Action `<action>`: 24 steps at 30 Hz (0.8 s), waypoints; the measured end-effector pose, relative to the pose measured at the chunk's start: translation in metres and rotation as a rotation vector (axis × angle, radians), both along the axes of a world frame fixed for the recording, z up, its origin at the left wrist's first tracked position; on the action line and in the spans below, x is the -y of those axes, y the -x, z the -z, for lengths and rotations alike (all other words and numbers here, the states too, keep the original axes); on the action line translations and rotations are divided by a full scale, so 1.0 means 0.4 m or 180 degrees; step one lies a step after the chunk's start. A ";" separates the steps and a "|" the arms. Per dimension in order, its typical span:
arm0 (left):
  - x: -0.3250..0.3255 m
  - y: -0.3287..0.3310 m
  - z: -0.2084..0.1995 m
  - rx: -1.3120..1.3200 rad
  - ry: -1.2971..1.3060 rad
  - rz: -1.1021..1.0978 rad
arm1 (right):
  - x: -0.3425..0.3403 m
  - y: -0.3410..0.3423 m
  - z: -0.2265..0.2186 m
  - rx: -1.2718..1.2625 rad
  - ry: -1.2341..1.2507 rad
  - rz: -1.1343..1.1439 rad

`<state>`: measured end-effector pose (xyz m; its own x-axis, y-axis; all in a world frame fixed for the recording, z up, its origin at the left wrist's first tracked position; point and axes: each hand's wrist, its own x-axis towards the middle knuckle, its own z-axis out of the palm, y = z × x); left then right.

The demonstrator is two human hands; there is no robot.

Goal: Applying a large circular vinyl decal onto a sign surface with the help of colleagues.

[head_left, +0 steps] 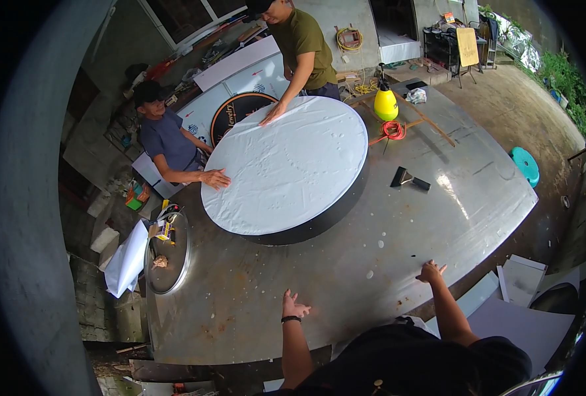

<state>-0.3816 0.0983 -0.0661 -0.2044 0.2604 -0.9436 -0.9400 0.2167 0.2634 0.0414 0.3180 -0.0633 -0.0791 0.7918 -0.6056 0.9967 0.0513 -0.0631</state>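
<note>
My left hand [294, 307], with a dark band at the wrist, is held at the near part of the metal table [273, 274], its fingers apart and nothing in it. My right hand [431, 271] is near the table's right front edge, fingers stretched out and empty. Whether either hand touches the tabletop, I cannot tell. Beyond them a large round panel [293, 165] covered in wrinkled, bubbled white film sits raised above the table on a dark base. One co-worker's hand [274, 113] lies on its far edge, and another co-worker's hand [216, 179] rests on its left edge.
A wide-bladed squeegee [410, 179] lies right of the panel. Behind it are a yellow pump sprayer [386, 105] and a coiled red cord [392, 131]. A metal ring-edged disc [186, 257] bears small items at left. A turquoise stool [524, 167] stands beyond the right edge.
</note>
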 end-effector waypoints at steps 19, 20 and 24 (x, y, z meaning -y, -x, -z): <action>-0.010 -0.027 0.003 -0.0316 -0.0317 -0.0270 | 0.007 -0.024 -0.003 -0.0136 -0.0013 0.0013; -0.005 -0.024 0.001 -0.0299 -0.0293 -0.0290 | 0.008 -0.020 -0.007 -0.0161 -0.0023 -0.0003; -0.012 -0.042 -0.022 -0.0335 -0.0236 -0.0242 | 0.011 -0.026 -0.007 -0.0201 -0.0028 0.0012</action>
